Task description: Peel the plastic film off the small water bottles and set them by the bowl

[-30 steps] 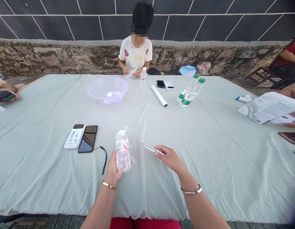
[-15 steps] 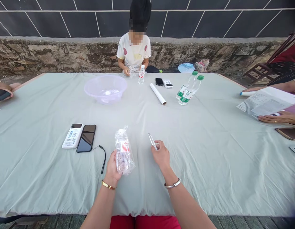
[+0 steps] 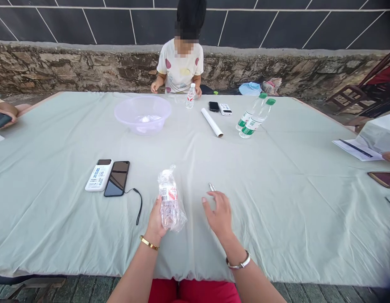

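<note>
In my left hand (image 3: 157, 221) is a small water bottle (image 3: 170, 206) with a red-and-white label, loosely wrapped in clear plastic film, its cap end pointing away from me. The fingers are wrapped round its lower left side. My right hand (image 3: 219, 212) is over the cloth to the right of the bottle, thumb and fingers apart. Just beyond its fingertips shows the end of a slim silvery-white tool (image 3: 212, 186); the rest is hidden under the hand, and its kind cannot be made out.
Left of my hands lie a white power bank (image 3: 99, 176) and a black phone (image 3: 117, 179) with a strap. Farther off stand a purple basin (image 3: 142, 110), a white roll (image 3: 212, 123), a small bottle (image 3: 190, 97) and two green-capped bottles (image 3: 253, 122). A person (image 3: 180, 67) sits opposite.
My right hand has let go of the slim tool and opened its fingers above it. My left hand keeps the wrapped bottle. At the right, a person's papers have shifted outward.
</note>
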{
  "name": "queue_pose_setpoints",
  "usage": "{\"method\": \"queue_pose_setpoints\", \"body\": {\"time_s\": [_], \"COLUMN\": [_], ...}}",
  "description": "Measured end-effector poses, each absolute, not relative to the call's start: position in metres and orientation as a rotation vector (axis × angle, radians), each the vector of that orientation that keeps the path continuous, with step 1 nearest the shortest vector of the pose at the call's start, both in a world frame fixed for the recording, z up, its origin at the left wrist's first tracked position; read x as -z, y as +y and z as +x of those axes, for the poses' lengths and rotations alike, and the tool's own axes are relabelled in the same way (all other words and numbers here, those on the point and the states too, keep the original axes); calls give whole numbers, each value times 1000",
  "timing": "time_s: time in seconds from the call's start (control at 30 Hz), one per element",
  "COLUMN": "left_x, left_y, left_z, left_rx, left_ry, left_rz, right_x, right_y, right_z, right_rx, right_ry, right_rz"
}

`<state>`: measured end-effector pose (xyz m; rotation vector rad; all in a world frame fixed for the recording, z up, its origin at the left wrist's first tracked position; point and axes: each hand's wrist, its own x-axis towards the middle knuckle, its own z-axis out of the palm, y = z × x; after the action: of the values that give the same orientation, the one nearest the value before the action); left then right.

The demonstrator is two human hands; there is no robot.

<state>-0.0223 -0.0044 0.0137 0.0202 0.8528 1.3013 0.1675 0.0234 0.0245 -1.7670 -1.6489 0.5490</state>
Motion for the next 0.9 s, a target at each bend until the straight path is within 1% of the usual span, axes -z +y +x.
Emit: {"method": "queue_pose_setpoints", "body": {"time_s": [0.07,0.1,0.13,0.23,0.33,0.4,0.5,0.7,0.8,0.9], "left_x": [-15,-15,-16,-20,-24,-25,-24,-20,-20,-19], "left_y": [-7,-8,-9,-11,-12,-11,-12,-16,-17,-18], "left_z": [-21,-20,-20,-22,-24,-25,-27,-30,-35,-38], "left_rx": [-1374,-1398,-1412,-1432,-1458,-1443,-1406,-1365,-1214,-1104], "left_ry": [924,970,1017,1135,1160,1158,1166,1019,875,807], "left_rz": [153,218,276,365,356,340,338,207,51,12], "right_x": [-38,-43,-47,-50,-44,-39,-34,-26,-24,-24], "right_y": [24,25,26,27,28,29,32,44,47,47], "right_z": [144,133,123,107,105,107,110,115,117,115], "right_rx": [-977,-1117,-1182,-1104,-1132,-1122,-1091,-1337,-1450,-1446], "right_ry": [-1644,-1636,-1639,-1752,-1854,-1816,-1546,-893,-745,-705], "right_rz": [-1573,-1531,-1526,-1548,-1391,-1309,-1370,-1398,-1404,-1396]}}
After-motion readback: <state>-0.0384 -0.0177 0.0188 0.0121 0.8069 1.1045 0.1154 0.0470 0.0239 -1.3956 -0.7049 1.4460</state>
